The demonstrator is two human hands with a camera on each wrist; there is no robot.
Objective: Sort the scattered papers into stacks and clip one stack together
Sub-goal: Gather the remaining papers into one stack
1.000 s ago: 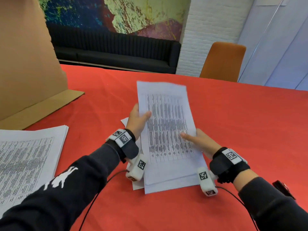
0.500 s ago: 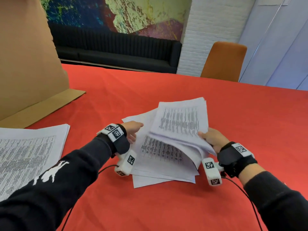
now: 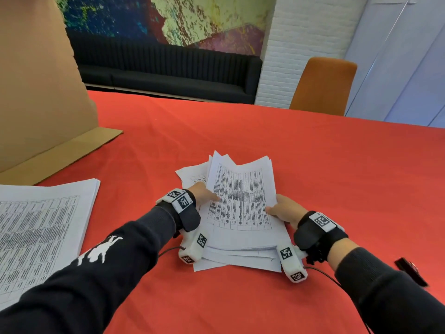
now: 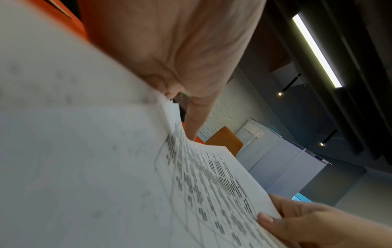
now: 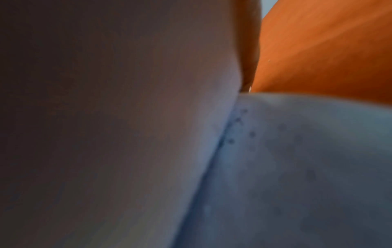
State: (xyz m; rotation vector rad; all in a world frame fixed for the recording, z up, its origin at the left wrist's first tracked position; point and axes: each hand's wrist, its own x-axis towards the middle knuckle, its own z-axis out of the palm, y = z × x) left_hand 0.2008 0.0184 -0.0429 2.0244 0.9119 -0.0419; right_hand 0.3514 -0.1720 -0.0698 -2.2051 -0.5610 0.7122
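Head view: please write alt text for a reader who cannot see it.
Two hands hold a loose pile of printed papers on a red table: the left hand at its left edge, the right hand at its right edge. A neater paper stack lies at far left, beside a cardboard sheet.

No legible text on papers (image 3: 240, 203)
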